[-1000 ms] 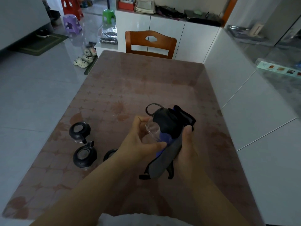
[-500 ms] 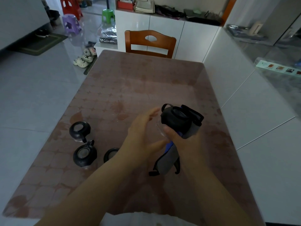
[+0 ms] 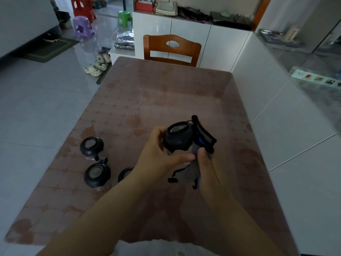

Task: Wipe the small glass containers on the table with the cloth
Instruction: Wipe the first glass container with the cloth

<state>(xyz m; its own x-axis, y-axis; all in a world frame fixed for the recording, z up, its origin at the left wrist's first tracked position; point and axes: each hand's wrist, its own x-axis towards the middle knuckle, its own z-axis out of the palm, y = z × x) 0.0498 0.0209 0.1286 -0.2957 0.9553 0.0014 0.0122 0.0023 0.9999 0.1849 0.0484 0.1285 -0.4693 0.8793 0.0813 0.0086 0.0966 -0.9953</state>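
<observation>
Brown table point(image 3: 166, 100), glass container point(image 3: 178, 138) in left hand point(image 3: 156, 156), cloth point(image 3: 188, 172) in right hand point(image 3: 208, 172)

Dim, soft daylight; wide-angle edge warp

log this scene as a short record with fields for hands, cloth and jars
left hand: grips jar by its side
right hand: holds cloth against the jar
jar: black lid on, held over table
on table, left side: far jar, near jar, third jar partly hidden
chair: at table's far end
</observation>
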